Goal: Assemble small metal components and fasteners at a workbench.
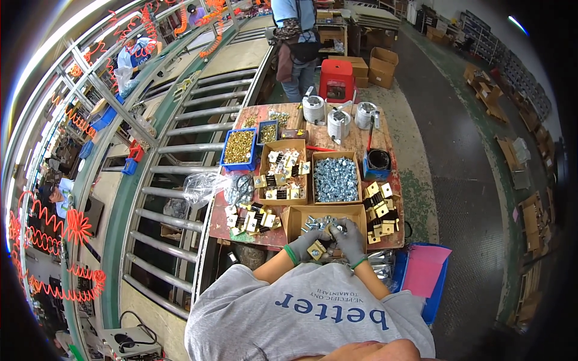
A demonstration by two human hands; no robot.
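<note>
Both my hands wear grey gloves with green cuffs and meet over the near edge of a cardboard box (293,224) of silvery bolts (319,222). In my left hand (300,245), closed, is a brass-and-black terminal block (316,249), its brass end with a screw toward me. My right hand (349,241) is closed too, its fingertips together at the far end of that block. Whatever small part they pinch is hidden by the glove. More such blocks lie to the left (256,219) and right (382,210) of the box.
Beyond the bolts stand a box of terminal blocks (283,159), a box of zinc-coloured nuts or screws (336,180) and a blue bin of brass parts (239,147). White coiled rolls (338,124) stand farther back. A roller conveyor (171,191) runs along the left; a person (295,48) stands ahead.
</note>
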